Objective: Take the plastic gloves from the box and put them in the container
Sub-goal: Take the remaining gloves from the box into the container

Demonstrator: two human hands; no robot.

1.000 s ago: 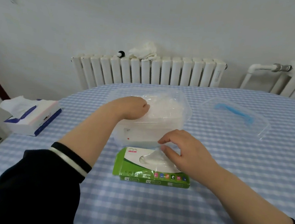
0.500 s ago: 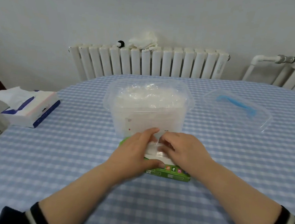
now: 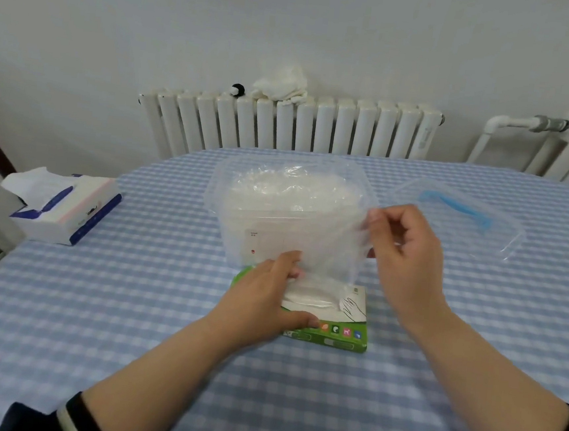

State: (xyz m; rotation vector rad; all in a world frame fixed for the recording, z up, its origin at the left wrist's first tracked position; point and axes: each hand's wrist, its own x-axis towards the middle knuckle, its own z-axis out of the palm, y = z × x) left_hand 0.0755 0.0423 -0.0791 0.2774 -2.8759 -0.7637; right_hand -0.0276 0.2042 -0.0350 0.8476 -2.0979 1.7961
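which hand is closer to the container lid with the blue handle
Right. The right hand, pinching a clear plastic glove, is raised just left of the lid. The left hand rests on the green glove box, farther away, beyond the container.

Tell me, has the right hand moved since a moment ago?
Yes. The right hand rose from the green box toward the container rim, pulling a glove.

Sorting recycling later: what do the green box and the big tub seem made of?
Green box: likely printed cardboard, slightly glossy, with sharp folded edges. Tub: clear, smooth rigid plastic; the gloves inside show through its walls.
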